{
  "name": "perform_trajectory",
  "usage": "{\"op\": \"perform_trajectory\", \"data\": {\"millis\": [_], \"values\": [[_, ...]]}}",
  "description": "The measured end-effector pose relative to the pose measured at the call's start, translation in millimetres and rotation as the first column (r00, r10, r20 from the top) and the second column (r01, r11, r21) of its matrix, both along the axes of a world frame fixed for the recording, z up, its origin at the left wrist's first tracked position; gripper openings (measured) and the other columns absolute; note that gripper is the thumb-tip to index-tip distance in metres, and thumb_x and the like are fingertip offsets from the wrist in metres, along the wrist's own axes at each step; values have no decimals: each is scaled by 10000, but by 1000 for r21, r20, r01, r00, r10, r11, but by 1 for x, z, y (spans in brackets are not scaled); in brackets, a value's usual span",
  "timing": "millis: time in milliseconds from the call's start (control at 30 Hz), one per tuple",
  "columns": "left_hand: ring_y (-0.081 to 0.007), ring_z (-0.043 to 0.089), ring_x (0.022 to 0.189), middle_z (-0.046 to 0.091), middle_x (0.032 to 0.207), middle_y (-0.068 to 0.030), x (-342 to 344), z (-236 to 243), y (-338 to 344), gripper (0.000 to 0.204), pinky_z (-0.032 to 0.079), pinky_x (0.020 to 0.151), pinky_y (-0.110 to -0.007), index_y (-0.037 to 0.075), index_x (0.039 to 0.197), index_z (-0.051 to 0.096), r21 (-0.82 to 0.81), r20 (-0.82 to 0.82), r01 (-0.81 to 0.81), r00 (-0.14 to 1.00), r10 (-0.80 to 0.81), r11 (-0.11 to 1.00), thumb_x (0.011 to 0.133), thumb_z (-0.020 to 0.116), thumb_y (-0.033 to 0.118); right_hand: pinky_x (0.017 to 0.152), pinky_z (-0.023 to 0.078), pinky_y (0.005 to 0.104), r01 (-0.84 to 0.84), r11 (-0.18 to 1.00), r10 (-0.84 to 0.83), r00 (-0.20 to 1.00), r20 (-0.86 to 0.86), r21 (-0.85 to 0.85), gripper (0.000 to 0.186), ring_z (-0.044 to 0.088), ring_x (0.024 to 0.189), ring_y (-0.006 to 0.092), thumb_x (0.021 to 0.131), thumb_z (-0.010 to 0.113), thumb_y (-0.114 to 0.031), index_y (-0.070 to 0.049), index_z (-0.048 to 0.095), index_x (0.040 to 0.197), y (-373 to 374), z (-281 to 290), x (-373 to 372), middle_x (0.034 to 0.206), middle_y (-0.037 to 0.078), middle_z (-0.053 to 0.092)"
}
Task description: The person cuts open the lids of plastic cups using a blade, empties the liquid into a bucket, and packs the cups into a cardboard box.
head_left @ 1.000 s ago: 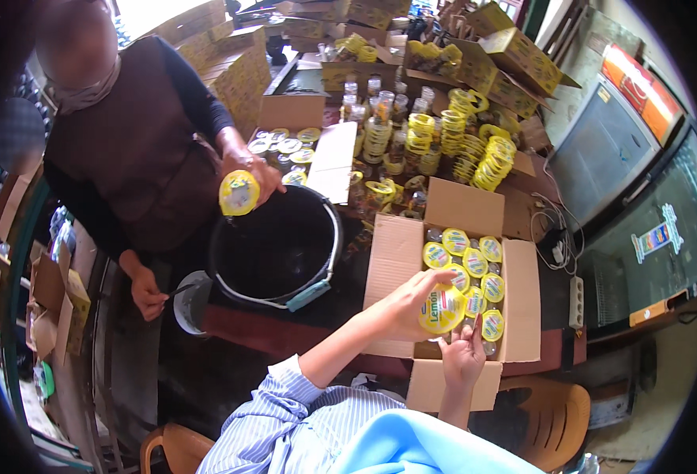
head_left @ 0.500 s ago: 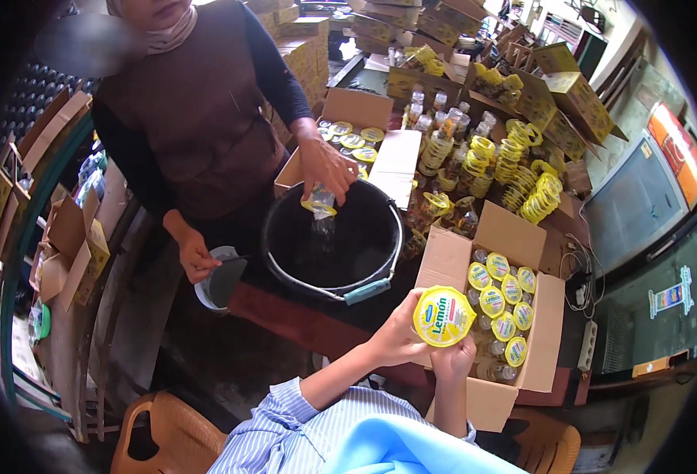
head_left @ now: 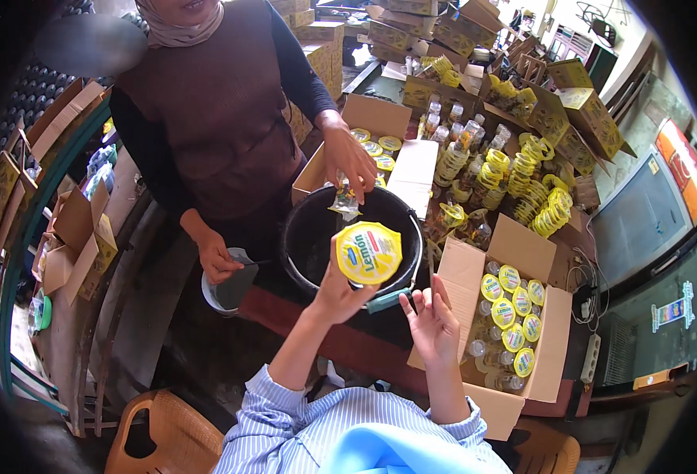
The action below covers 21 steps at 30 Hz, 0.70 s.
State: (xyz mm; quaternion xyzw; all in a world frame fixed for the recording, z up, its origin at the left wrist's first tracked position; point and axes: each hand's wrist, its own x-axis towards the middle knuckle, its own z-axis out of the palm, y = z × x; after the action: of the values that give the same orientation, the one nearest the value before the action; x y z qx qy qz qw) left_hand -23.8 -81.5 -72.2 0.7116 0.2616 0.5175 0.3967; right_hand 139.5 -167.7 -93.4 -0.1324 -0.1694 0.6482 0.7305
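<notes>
In the left hand [head_left: 333, 296] sits a yellow-lidded cup [head_left: 369, 253].

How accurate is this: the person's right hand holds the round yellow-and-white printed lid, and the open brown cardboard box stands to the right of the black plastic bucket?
Wrong hand: the head view shows the left hand holding the round yellow-and-white printed lid. The rest stands: the open brown cardboard box is to the right of the black plastic bucket.

An orange chair [head_left: 176, 433] stands near left, another chair [head_left: 551, 450] near right; right, a red-topped fridge [head_left: 634, 207]. The far right wall [head_left: 622, 39] is brightly lit.
</notes>
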Motion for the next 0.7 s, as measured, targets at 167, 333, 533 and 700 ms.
{"op": "perform_trajectory", "data": {"millis": [167,333,533,700], "values": [[-228,523,1025,497,1092,-123,-2,-20,27,670,410,884,-315,43,1198,254,12,23,-103,994,103,995,692,693,39,912,401,340,114,992,-100,974,205,-56,300,570,879,143,865,504,-65,-13,520,1160,9,4,-2,970,79,609],[-225,544,996,524,1069,-129,-1,-38,35,630,432,851,-318,41,1149,313,-30,-14,-156,988,156,987,674,725,75,744,423,210,266,960,-193,847,496,-81,277,537,802,75,847,517,-11,-7,559,1121,24,9,-6,885,36,593],[-214,578,938,570,1007,-126,-1,-39,36,576,457,805,-303,28,1088,380,-62,-22,-251,968,250,966,647,747,77,588,356,235,310,897,-335,12,942,315,314,420,609,98,785,568,14,-74,606,1084,42,29,-5,649,12,437],[-206,597,892,590,956,-111,0,-35,35,543,473,764,-303,28,1043,414,-88,-40,-286,958,284,954,627,759,76,610,369,330,78,814,-496,-423,759,575,332,469,608,216,723,589,3,-67,616,1046,61,37,-13,643,51,444]]}}
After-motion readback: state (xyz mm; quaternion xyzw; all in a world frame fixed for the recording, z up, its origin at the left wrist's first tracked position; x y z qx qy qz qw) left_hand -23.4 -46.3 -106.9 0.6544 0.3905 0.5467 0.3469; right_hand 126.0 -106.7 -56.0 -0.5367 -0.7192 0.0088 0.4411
